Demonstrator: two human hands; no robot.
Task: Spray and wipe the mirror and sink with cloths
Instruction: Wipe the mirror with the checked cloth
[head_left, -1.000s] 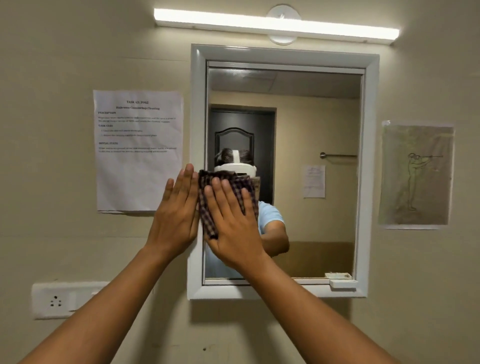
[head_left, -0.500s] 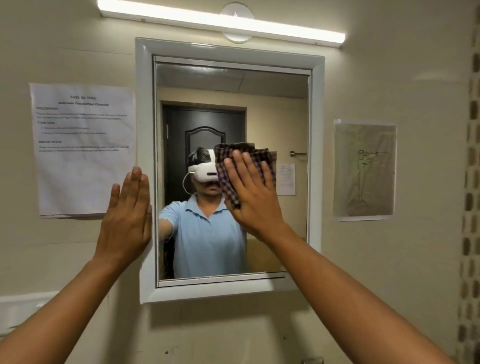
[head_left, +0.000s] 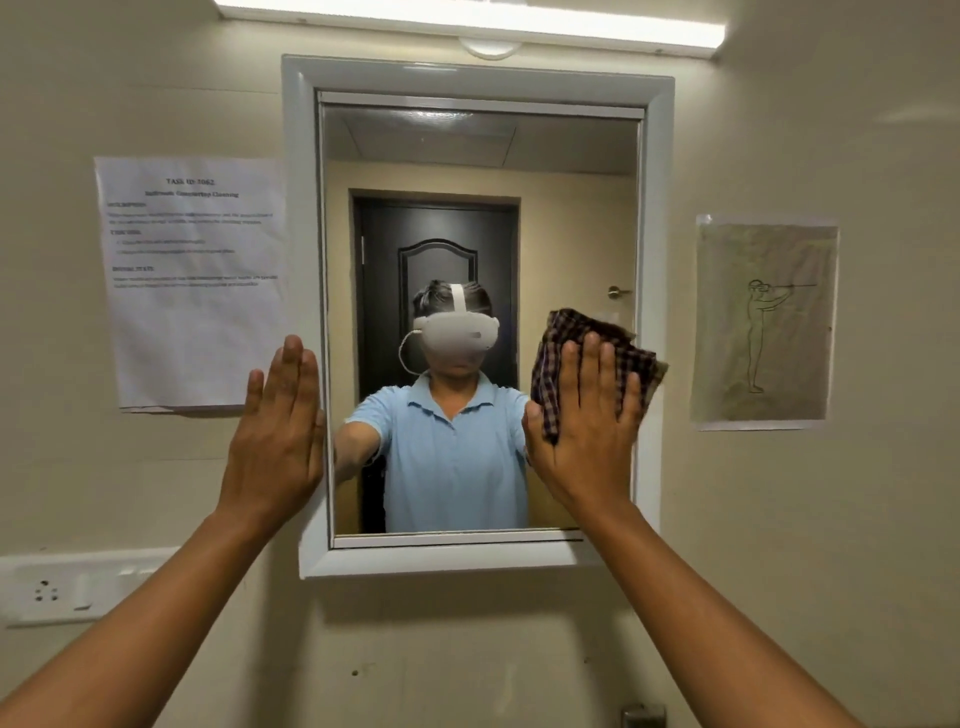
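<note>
Here, cloth (head_left: 597, 358) under flat right hand (head_left: 587, 431), on mirror (head_left: 467, 156)

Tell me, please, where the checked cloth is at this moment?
In the head view, the checked cloth lies at the mirror's right edge, pressed flat under the right hand, overlapping the white frame.

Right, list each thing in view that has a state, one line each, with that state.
left hand: open, fingers straight, flat on the mirror's left frame edge
right hand: open, fingers straight, pressing the cloth to the glass
checked cloth: bunched under the right hand, at the glass's right edge
mirror: on the wall, reflecting the room
tube light: on
door in the reflection: closed
</note>
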